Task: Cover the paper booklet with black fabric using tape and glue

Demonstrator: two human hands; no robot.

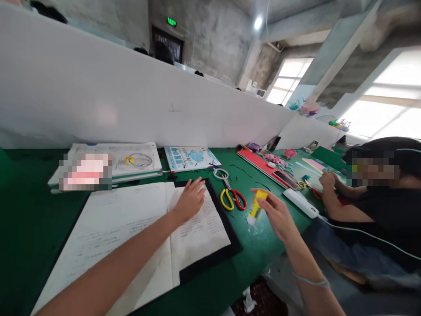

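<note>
Head view: green tabletop (210,283); black backing (235,245) beneath open notebook (131,232); loosely spread on right-hand page, left hand (191,200), with nothing visible in its grasp; near scissors (229,188), right hand (278,214), closed in a pinch around yellow tube (258,205), seemingly above tabletop. Possible trouble: dropped tube from too light a pinch, or creased page from dragging palm.

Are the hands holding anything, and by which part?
The right hand grips a yellow tube by its yellow body, white end down. The left hand, over the open notebook, holds nothing visible.
</note>
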